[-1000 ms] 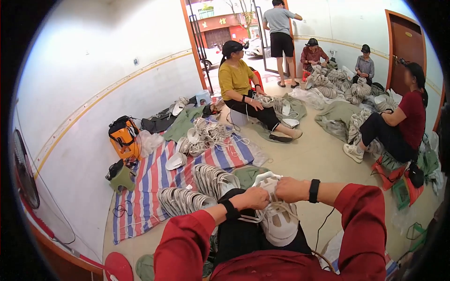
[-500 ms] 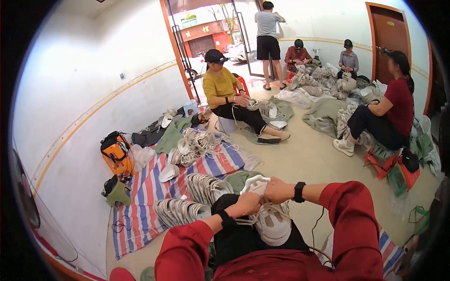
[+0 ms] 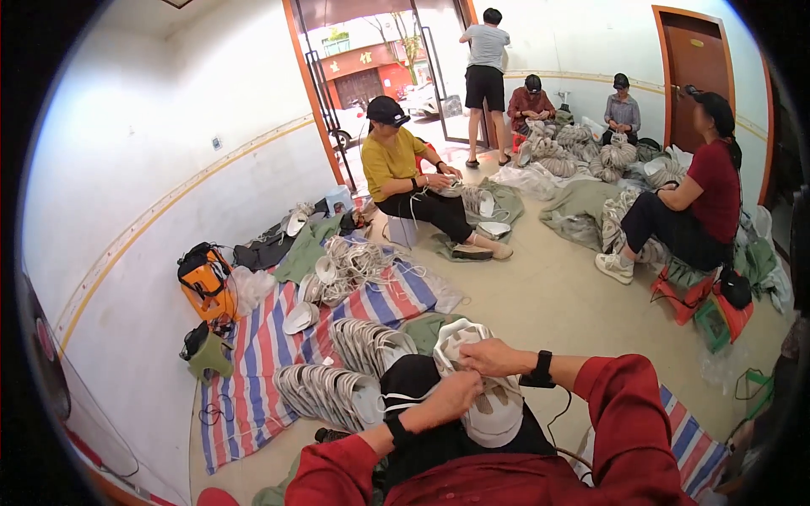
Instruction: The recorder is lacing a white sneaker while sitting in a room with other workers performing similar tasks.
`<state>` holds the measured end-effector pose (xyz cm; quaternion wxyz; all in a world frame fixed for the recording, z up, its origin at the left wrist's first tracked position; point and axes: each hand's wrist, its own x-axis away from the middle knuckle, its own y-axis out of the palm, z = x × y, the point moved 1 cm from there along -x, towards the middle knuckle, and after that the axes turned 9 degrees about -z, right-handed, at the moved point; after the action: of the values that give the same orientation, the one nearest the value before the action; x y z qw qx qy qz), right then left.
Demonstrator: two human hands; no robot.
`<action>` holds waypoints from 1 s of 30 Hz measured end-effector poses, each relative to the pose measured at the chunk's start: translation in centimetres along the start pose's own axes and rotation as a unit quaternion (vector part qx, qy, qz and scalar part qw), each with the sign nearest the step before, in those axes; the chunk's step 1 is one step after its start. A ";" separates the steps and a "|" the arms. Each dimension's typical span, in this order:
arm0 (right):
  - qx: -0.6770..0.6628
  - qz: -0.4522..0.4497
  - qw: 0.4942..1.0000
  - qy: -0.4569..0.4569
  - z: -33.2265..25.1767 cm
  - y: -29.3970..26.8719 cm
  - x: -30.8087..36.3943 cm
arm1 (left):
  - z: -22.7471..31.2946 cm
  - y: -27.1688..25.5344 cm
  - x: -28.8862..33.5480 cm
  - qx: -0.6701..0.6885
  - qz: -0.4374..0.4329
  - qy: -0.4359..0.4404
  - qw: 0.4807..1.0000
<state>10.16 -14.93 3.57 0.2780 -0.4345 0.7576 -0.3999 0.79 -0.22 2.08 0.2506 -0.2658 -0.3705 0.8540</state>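
Observation:
A pale beige shoe upper (image 3: 492, 427) lies across my lap, its toe end towards me and its heel opening away. Above its lacing area, my left hand (image 3: 454, 396) is closed in a pinch on a white shoelace (image 3: 401, 396), which loops out to the left over my dark trouser leg. Just beyond, my right hand (image 3: 494, 357) is closed at the lacing edge of the upper, its fingers close to the left hand's. What lies between the right fingertips is partly hidden. Two rows of nested shoe uppers (image 3: 325, 395) lie left of my knee.
Past the rows, a striped sheet (image 3: 253, 371) carries a tangled pile of laced uppers (image 3: 350, 266). An orange bag (image 3: 205, 287) and a green stool (image 3: 211, 358) stand by the left wall. Several people sit working around the room; a person in yellow (image 3: 392, 164) is nearest.
My left hand has moved right and slightly down, over the upper's lacing area. My right hand has drawn slightly down from the heel opening. The view has shifted a little.

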 end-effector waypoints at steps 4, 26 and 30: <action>-0.184 -0.021 0.968 -0.168 -4.0 1.1 -2.7 | 8.2 2.1 0.2 0.141 -0.145 0.085 0.976; -0.239 0.183 0.951 0.064 -2.7 -1.0 8.8 | 18.3 -9.0 -2.6 0.369 -0.013 0.198 0.908; -0.036 0.207 0.975 0.067 -1.0 2.7 10.7 | 16.0 -13.8 -9.5 0.370 0.149 0.183 0.899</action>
<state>3.20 -23.20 1.00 0.2873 -0.2500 0.8621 -0.3342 0.67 -5.85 24.55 0.2642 -0.3574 0.0679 0.8932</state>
